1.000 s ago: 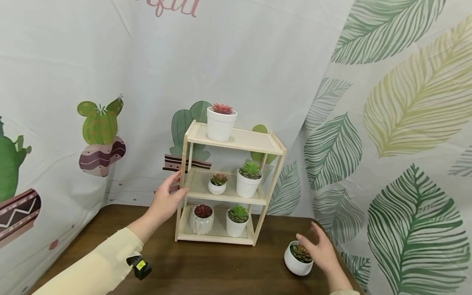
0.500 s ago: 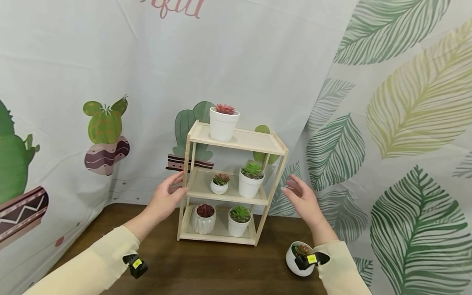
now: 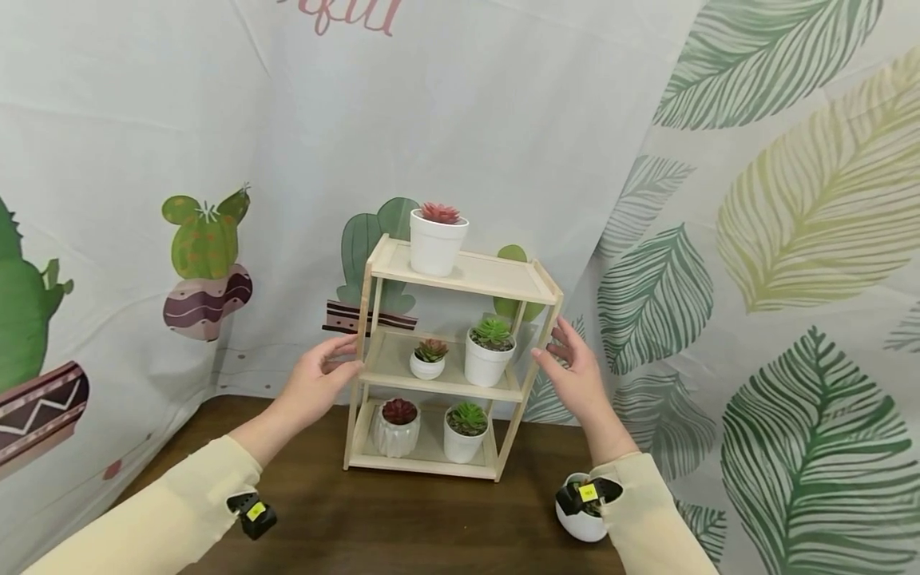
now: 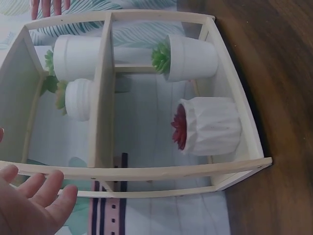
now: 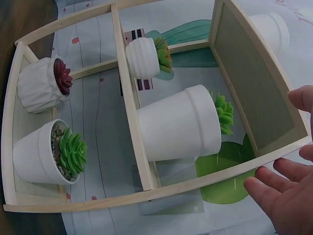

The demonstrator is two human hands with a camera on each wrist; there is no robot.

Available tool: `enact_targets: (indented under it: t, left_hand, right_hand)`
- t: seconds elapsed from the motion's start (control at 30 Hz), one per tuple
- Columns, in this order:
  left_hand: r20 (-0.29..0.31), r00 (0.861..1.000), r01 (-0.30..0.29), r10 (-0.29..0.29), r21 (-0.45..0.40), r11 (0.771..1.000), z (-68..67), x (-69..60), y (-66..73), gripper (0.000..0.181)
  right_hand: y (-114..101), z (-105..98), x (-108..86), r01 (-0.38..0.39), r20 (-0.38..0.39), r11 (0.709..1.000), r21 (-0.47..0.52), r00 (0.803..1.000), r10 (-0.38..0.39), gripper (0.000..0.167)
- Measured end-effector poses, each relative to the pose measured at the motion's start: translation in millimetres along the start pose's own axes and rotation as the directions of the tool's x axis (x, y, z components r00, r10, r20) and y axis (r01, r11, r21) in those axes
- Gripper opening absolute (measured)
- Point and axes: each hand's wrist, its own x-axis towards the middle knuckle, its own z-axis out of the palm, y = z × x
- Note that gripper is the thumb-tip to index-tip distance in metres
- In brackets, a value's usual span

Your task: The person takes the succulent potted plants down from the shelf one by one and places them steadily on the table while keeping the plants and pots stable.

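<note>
A small three-tier wooden shelf [image 3: 460, 390] stands upright on the brown table. My left hand [image 3: 316, 383] is at its left post, fingers relaxed and fingertips close to the wood. On the other side my right hand [image 3: 575, 375] reaches the right post with spread, loosely bent fingers. Whether either hand presses the wood is hard to tell. A white pot with a red succulent [image 3: 437, 243] sits on the top board. The middle board carries a small potted succulent [image 3: 427, 361] and a larger green one [image 3: 489, 355]. Below are a ribbed pot [image 3: 398, 431] and another green succulent [image 3: 463, 435].
A round white pot [image 3: 580, 523] stands on the table [image 3: 402, 527] at the right, partly hidden by my right wrist's black camera [image 3: 588, 495]. Printed cloth with cacti and leaves [image 3: 791, 447] hangs behind and to the right.
My right hand has left the round white pot's side and moved up and left to the shelf's right post. My left hand has stayed by the left post; the pots have not moved.
</note>
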Motion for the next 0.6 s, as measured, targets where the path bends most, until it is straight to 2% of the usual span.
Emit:
enact_targets:
  t: [0.27,0.47,0.6]
  left_hand:
    - [-0.005,0.999,-0.054,0.054,0.028,0.998,-8.7,9.0,24.5,0.055]
    - [-0.014,0.996,-0.083,0.084,0.044,0.996,-14.8,15.5,50.4,0.055]
    - [0.005,0.996,-0.094,0.093,0.043,0.995,-16.9,18.9,69.7,0.057]
  right_hand:
    - [-3.5,1.5,1.8,-0.001,-0.001,1.000,-0.026,1.000,0.001,0.081]
    - [-5.3,0.7,0.9,-0.019,0.010,1.000,-0.025,1.000,0.019,0.082]
    - [-4.5,-0.5,-0.4,-0.024,0.019,0.999,-0.023,1.000,0.025,0.082]
